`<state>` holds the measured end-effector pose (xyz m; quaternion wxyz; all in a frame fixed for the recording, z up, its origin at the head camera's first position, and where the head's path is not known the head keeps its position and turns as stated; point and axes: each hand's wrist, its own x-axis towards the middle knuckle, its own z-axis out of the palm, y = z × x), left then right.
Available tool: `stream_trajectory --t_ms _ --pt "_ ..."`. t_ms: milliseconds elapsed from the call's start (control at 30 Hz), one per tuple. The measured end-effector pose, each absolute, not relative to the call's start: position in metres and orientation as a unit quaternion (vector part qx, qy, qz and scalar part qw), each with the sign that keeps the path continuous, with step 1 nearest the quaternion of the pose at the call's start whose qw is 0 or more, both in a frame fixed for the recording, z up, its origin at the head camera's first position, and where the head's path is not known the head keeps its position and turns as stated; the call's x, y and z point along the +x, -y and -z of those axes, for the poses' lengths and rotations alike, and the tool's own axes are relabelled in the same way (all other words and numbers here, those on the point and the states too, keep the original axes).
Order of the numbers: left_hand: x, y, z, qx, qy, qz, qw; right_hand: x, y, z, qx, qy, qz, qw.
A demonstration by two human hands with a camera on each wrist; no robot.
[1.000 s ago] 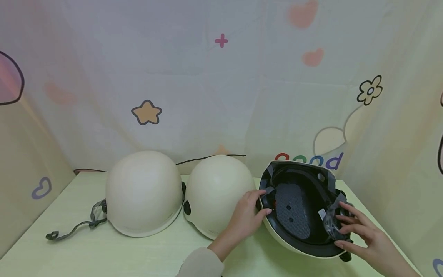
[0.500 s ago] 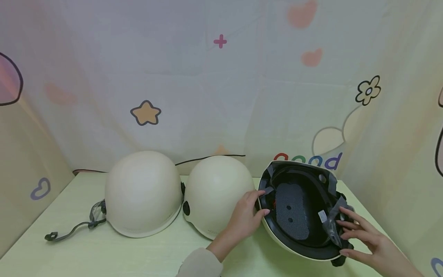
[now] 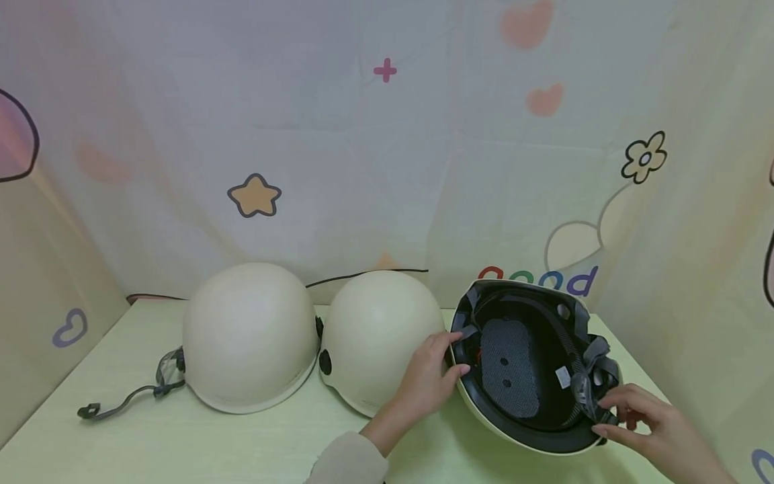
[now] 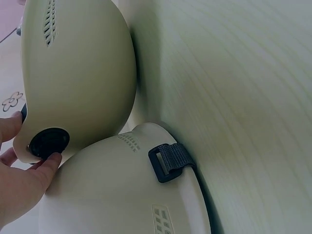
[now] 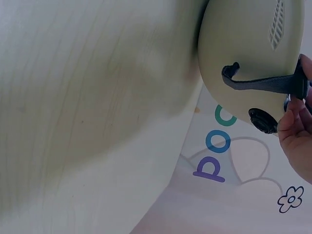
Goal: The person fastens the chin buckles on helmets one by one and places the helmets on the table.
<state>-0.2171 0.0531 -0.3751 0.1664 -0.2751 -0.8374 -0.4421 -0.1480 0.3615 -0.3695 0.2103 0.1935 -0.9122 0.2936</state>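
At the right of the head view a cream helmet (image 3: 510,423) lies upturned, its dark padded inside facing up. My left hand (image 3: 426,376) grips its left rim between thumb and fingers; the left wrist view has those fingers beside a round black side fitting (image 4: 50,141). My right hand (image 3: 653,427) pinches the dark chin strap (image 3: 585,390) at the helmet's right rim. A loose end of this strap (image 5: 263,84) hangs along the outer shell in the right wrist view. The fingertips of the right hand partly hide the piece they pinch.
Two more cream helmets stand dome up: one in the middle (image 3: 383,329), right beside my left hand, and a larger one (image 3: 250,336) to its left. A strap with a buckle (image 3: 123,407) trails from the larger one over the pale table (image 3: 254,450). A printed curtain (image 3: 363,168) hangs behind.
My right hand's spread fingers have drawn together into a pinch lower on the strap. The strap's upper part has dropped back over the rim. My left hand stays in place.
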Motion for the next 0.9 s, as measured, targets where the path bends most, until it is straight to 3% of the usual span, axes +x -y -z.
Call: stream_trajectory --t_ms 233,667,900 --pt "-0.219 -0.053 0.376 -0.274 0.842 0.433 0.171 -0.147 -0.363 0.371 0.148 0.928 -0.303 0.157" --pt "-0.219 -0.053 0.376 -0.273 0.84 0.443 0.157 -0.15 -0.377 0.377 0.249 0.86 -0.426 0.133" --pt "-0.219 -0.053 0.377 -0.274 0.84 0.442 0.155 -0.149 -0.378 0.371 0.141 0.894 -0.41 0.116"
